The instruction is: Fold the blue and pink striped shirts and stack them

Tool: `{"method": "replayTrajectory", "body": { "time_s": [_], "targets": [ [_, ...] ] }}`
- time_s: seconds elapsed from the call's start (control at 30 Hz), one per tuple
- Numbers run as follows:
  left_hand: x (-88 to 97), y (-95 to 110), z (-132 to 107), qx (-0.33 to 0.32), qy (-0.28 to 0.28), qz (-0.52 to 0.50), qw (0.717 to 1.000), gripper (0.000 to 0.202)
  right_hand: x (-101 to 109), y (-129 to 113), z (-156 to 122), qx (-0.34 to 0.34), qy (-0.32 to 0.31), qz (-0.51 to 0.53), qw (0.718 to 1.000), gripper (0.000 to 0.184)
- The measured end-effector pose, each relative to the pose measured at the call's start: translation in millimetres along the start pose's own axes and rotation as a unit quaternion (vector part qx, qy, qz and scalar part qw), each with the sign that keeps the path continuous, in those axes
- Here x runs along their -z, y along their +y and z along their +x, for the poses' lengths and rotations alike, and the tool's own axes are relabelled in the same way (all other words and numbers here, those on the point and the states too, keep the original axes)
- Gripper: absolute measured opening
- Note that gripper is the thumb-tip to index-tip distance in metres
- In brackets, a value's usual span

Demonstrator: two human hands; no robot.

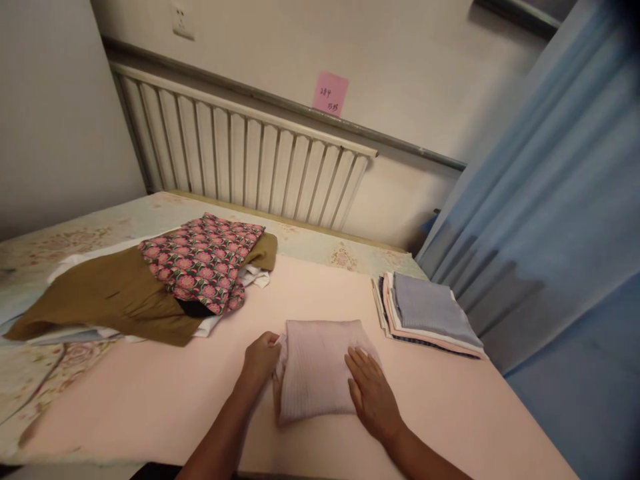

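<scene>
A pale lilac garment (pixel 320 370), folded into a rough rectangle, lies on the pink cloth (pixel 190 407) in front of me. My left hand (pixel 263 360) pinches a loose bit of the garment's left edge between thumb and fingers. Flat on its right part rests my right hand (pixel 370 390), with the fingers stretched out. The garment's fabric looks thin and finely crinkled; its underside is hidden.
To the left lies a loose heap with an olive-brown garment (pixel 115 287) and a pink floral garment (pixel 210 260) on top. A neat stack of folded clothes (pixel 435 307) sits at right, beside a blue curtain (pixel 550 200). A radiator (pixel 250 160) stands behind the table.
</scene>
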State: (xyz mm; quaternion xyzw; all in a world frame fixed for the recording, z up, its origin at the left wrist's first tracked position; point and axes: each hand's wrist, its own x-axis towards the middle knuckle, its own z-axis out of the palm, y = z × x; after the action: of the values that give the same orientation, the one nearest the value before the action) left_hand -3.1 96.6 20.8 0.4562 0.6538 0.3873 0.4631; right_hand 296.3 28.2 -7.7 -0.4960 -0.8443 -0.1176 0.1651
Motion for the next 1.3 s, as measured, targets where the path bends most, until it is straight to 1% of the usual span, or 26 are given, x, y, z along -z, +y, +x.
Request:
{"method": "replayTrajectory", "body": {
  "time_s": [0.1,0.2,0.27,0.37,0.43,0.63,0.73,0.87,1.13,1.3],
  "targets": [
    [-1.1,-2.5,1.9,0.008,-0.016,-0.057,0.998,0.017,0.5,-0.1,0.6,-0.002,0.002,0.005,1.0,0.05],
    [-5.3,-4.3,2.5,0.015,-0.056,-0.128,0.99,0.031,1.1,-0.5,0.8,0.002,0.006,0.004,1.0,0.05],
    [-8.9,-3.4,2.5,0.014,-0.081,-0.167,0.983,0.037,1.3,-0.7,0.7,0.003,0.01,0.005,1.0,0.05],
    [-14.3,-0.2,4.0,0.011,-0.101,-0.204,0.974,0.036,1.3,-0.8,0.7,0.002,0.013,0.005,1.0,0.05],
    [-17.4,1.0,6.2,0.012,-0.099,-0.214,0.972,0.035,1.1,-0.8,0.8,0.002,0.009,0.001,1.0,0.051],
    [-25.1,-4.4,13.4,0.002,-0.053,-0.196,0.979,0.037,0.4,-1.1,0.9,0.005,0.011,-0.001,1.0,0.051],
    [-27.2,-6.9,14.4,-0.002,-0.041,-0.187,0.981,0.039,0.2,-1.0,0.5,0.006,0.013,0.0,1.0,0.051],
    [-26.7,-5.4,13.3,-0.001,-0.041,-0.182,0.982,0.04,0.5,-0.7,0.2,0.004,0.011,0.003,1.0,0.051],
    [-23.2,-0.4,10.5,0.001,-0.05,-0.198,0.979,0.033,0.4,-0.4,0.3,0.004,0.012,0.0,1.0,0.051],
    [-22.9,0.6,7.6,0.001,-0.055,-0.209,0.976,0.035,0.0,-0.7,0.8,0.004,0.017,0.0,1.0,0.05]
  ]
}}
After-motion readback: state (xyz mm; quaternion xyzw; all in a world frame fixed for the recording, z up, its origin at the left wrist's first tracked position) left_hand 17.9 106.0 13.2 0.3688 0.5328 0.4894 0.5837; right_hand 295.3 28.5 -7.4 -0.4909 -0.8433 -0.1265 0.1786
